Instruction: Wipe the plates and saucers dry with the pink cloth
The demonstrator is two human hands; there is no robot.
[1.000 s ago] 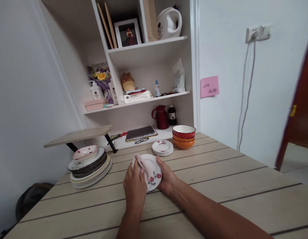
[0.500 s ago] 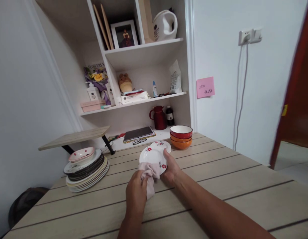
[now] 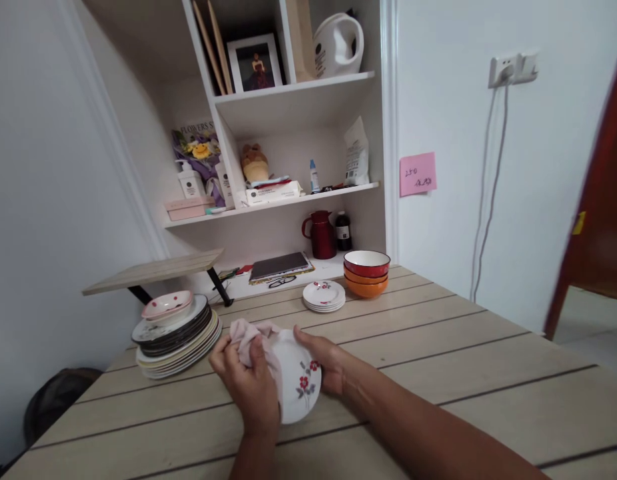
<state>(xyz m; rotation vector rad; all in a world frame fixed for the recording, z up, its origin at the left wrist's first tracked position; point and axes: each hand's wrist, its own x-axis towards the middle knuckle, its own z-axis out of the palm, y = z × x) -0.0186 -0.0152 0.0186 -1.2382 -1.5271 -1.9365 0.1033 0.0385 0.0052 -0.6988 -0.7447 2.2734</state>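
Note:
A small white plate [image 3: 293,380] with red flowers is tilted up above the table. My right hand [image 3: 326,360] grips its right edge, thumb on the upper rim. My left hand [image 3: 251,380] is closed on a crumpled pale pink cloth [image 3: 253,339], which is pressed round the plate's left edge. The fingers behind the plate are hidden. Beyond my hands, a short stack of matching small plates [image 3: 324,297] lies on the table. To its right stands a stack of bowls [image 3: 367,275], a red one on top of orange ones.
At the left, a tall stack of plates [image 3: 176,343] with a pink-rimmed dish on top sits by a small wooden riser [image 3: 153,270]. A red jug [image 3: 322,235], a dark bottle [image 3: 343,231], a laptop [image 3: 281,265] and glasses [image 3: 282,283] are at the back, below the shelves.
The plate and cloth have come nearer to me, away from the small plate stack, now in full view. The plate has tipped more upright, and the cloth has shifted to its upper left edge.

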